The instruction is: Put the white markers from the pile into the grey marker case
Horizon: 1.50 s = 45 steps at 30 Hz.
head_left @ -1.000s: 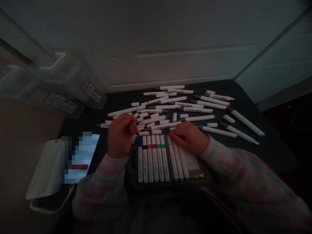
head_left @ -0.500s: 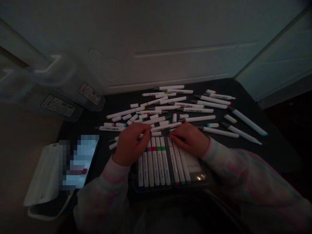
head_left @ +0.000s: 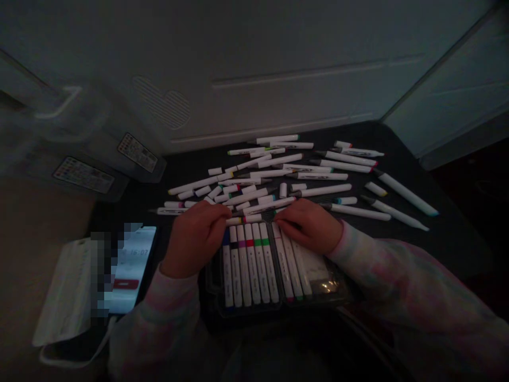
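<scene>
An open marker case (head_left: 250, 307) with several white markers (head_left: 254, 270) in its left half lies in front of me. A few more white markers (head_left: 292, 270) lie in its right half. My left hand (head_left: 199, 239) is closed at the case's upper left corner, beside a loose cap (head_left: 234, 220); its fingertips are hidden. My right hand (head_left: 310, 225) rests over the top of the right half, fingers curled down by the upper ends of those markers. Whatever it holds, if anything, is hidden. Just beyond the hands lies a white cap with a red end (head_left: 252, 218).
Loose uncapped markers (head_left: 322, 190) and caps (head_left: 283, 191) are scattered over the black table (head_left: 449, 244). A lit phone (head_left: 131, 270) and a white face mask (head_left: 66, 297) lie at left. Clear plastic containers (head_left: 147, 132) stand behind them, against a pale panel (head_left: 278, 42).
My left hand has moved left and slightly down, uncovering the upper ends of the leftmost markers in the case. My right hand has stayed almost in place. The view has shifted slightly.
</scene>
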Each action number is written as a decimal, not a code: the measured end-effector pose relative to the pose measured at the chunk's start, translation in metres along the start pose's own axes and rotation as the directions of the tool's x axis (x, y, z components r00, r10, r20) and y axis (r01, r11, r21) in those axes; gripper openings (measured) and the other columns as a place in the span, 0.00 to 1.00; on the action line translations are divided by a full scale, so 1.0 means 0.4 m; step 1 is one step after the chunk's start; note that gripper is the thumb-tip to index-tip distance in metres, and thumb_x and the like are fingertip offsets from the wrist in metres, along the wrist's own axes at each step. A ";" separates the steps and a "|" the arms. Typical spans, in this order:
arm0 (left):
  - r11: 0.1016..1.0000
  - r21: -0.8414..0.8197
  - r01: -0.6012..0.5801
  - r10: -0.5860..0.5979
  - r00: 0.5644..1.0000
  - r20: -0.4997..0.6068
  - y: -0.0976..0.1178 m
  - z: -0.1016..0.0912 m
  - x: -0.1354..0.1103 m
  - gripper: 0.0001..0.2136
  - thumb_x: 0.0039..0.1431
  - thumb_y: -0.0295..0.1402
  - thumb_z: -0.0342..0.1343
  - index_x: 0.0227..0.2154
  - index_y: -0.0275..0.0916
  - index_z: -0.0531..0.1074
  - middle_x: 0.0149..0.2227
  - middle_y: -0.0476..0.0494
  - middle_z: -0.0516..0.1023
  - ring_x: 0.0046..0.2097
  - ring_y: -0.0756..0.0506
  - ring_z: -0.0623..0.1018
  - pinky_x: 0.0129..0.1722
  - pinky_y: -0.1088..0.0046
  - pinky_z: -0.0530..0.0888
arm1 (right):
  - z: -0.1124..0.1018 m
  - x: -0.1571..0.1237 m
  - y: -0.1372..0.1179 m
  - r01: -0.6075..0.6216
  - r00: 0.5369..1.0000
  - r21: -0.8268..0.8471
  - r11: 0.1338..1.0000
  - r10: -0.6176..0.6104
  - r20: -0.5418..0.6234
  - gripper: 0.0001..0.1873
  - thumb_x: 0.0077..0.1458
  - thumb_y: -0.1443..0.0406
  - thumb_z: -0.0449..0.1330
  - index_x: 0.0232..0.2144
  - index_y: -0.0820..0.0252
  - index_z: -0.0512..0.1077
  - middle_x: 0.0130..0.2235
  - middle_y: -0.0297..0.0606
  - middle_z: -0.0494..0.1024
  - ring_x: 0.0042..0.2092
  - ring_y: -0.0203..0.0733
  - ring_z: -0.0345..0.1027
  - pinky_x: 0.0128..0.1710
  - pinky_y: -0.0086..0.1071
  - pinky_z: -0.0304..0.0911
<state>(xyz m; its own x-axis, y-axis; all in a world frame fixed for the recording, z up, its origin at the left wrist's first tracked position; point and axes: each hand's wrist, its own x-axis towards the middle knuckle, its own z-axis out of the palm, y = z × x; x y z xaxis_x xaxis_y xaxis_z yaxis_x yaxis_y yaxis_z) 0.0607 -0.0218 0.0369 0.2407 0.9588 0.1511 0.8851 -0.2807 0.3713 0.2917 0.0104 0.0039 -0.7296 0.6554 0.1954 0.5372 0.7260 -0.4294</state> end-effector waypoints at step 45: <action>0.961 0.170 -0.218 0.187 0.965 0.185 0.021 0.049 -0.009 0.08 0.53 0.33 0.48 0.32 0.35 0.69 0.34 0.42 0.70 0.39 0.42 0.67 0.40 0.64 0.66 | -0.001 0.002 0.003 0.020 1.000 -0.023 1.000 -0.021 -0.021 0.13 0.54 0.66 0.48 0.31 0.65 0.72 0.29 0.40 0.76 0.32 0.40 0.67 0.34 0.33 0.60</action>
<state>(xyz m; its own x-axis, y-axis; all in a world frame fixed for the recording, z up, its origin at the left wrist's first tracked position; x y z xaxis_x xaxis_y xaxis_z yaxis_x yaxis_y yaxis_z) 0.0750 -0.0266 0.0215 0.4712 0.8809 0.0455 0.8656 -0.4717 0.1682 0.2921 0.0119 0.0037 -0.7314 0.6445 0.2229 0.5317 0.7437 -0.4053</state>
